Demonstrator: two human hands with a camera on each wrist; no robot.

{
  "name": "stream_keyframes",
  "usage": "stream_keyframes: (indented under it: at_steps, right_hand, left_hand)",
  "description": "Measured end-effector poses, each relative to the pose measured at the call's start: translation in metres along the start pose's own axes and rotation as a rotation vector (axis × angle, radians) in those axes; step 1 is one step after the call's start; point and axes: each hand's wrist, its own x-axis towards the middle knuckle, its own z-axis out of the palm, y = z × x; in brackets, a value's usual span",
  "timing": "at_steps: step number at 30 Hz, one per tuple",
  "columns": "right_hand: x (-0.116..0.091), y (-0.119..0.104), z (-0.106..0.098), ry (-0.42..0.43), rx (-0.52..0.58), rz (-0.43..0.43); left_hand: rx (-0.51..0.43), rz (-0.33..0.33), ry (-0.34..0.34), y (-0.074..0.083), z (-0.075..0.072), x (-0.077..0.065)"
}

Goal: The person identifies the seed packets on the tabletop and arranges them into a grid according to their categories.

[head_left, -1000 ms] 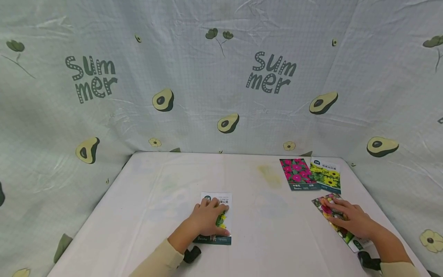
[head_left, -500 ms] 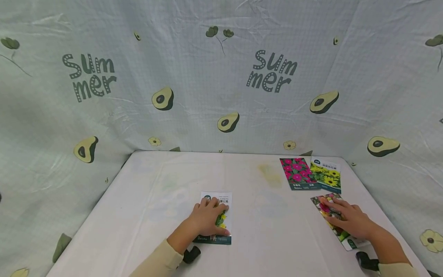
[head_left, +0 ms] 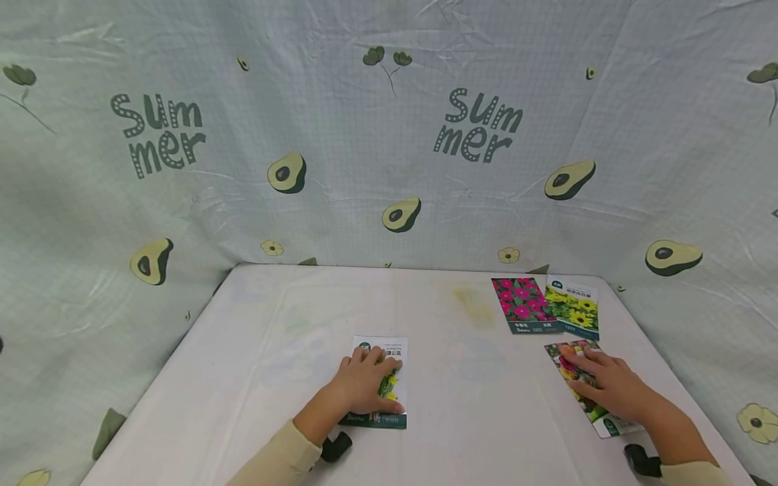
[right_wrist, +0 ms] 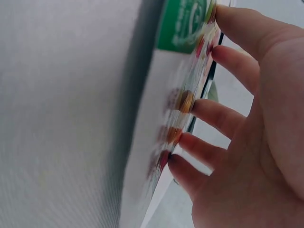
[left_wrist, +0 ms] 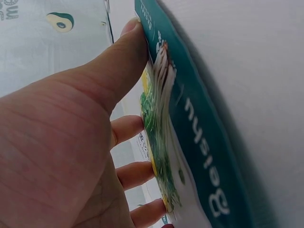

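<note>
In the head view my left hand rests with fingers spread on a white seed packet with yellow flowers and a dark green band, lying near the table's front middle. The left wrist view shows the thumb and fingertips touching the face of this packet. Towards the right, my right hand lies over a tilted seed packet with colourful flowers; the palm hides part of it. Its fingertips press on the packet's printed face, and the white end with a green label shows in the right wrist view.
Behind my right hand, a seed packet with pink flowers overlaps one with yellow flowers at the table's back right. A white cloth covers the table. A curtain printed with avocados hangs around the back and sides.
My right hand has moved slightly left, sliding the colourful packet with it and turning it a little. The left hand and its packet have stayed in place.
</note>
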Motion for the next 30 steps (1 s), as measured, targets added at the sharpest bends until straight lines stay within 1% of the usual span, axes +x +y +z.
stream_keyframes:
  at_steps: [4,7,14,18,24,30]
  right_hand:
    - [0.001,0.000,0.001,-0.025,0.050,-0.003]
    - [0.001,-0.001,0.001,-0.021,0.030,-0.007]
    - [0.000,-0.005,0.002,0.021,-0.044,-0.033]
    - [0.000,-0.010,0.002,0.027,-0.066,-0.028]
    - [-0.001,-0.013,0.001,0.013,-0.024,-0.023]
    - [-0.002,-0.014,0.002,0.003,-0.010,-0.030]
  left_hand:
    - [0.002,-0.002,0.000,0.000,-0.001,0.000]
    - [0.004,-0.003,-0.002,0.000,-0.001,0.000]
    - [0.007,0.002,0.000,0.001,-0.001,0.000]
    - [0.009,0.001,0.002,0.000,-0.001,0.000]
    - [0.009,0.002,0.000,0.000,0.000,0.000]
    - [0.001,0.006,-0.003,-0.001,0.000,0.000]
